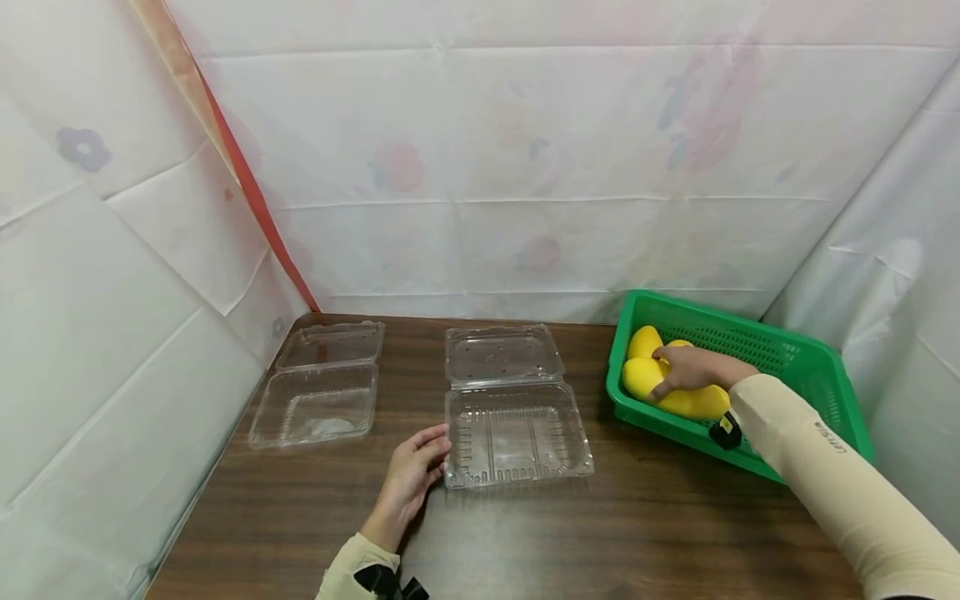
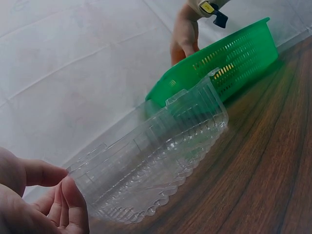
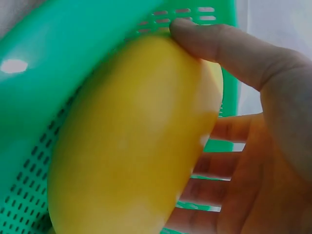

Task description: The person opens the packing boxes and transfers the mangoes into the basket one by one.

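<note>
My left hand (image 1: 411, 475) pinches the left edge of a clear plastic clamshell box (image 1: 513, 442) between thumb and fingers. The box lies with its lid (image 1: 504, 354) folded back, away from me. In the left wrist view, the fingertips (image 2: 68, 187) are at the box's upper corner. Inside the green basket, my right hand (image 1: 693, 369) holds a yellow mango (image 3: 136, 141). Its thumb lies over one end of the fruit, while the other fingers pass behind it and are partly hidden. More yellow mangoes (image 1: 697, 404) lie under and beside that hand.
A second clear clamshell box (image 1: 315, 408), also with its lid back, lies on the left of the brown wooden table (image 1: 315, 508). The green perforated basket (image 1: 813, 358) stands at the right, its raised rim around the mangoes. White patterned sheets (image 1: 480, 167) hang behind and at both sides.
</note>
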A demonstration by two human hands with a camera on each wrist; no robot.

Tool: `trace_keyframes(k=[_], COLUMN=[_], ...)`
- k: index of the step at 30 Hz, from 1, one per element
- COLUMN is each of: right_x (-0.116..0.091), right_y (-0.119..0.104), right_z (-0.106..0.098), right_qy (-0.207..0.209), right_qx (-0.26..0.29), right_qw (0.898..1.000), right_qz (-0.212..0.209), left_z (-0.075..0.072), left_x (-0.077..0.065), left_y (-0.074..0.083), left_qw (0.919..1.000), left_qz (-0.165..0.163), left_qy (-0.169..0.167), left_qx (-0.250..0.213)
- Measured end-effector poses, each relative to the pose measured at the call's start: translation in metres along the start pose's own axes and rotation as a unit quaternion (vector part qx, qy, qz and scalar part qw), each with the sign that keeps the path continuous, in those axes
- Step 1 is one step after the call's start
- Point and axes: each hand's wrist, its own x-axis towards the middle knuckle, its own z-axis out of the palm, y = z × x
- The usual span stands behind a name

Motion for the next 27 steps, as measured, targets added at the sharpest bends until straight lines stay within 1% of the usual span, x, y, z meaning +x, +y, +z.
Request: trace_keyframes(k=[5, 10, 13, 20, 27], right_x=[0.003, 0.009, 0.010, 0.009, 0.005], right_y=[0.000, 0.000, 0.000, -0.002, -0.003], right_z=[0.009, 0.017, 0.020, 0.022, 0.017], right_qy=[-0.014, -0.028, -0.031, -0.030, -0.019], right_qx=[0.010, 0.015, 0.008, -0.017, -0.010], right_qw=[1.000, 0.999, 0.999, 0.999, 1.000], right_qz=[0.004, 0.008, 0.008, -0.001, 0.004], left_z=[0.000, 0.000, -0.001, -0.001, -0.002], left_x=[-0.001, 0.000, 0.001, 0.001, 0.000], left_y=[0.000, 0.001, 0.001, 0.000, 0.001], left_qw=[1.0000, 1.0000, 1.0000, 1.0000, 1.0000], left_qz=[0.002, -0.003, -0.005, -0.008, -0.006], left_qy=[-0.002, 0.001, 0.002, 0.001, 0.001], left_qx=[0.001, 0.002, 0.004, 0.005, 0.006])
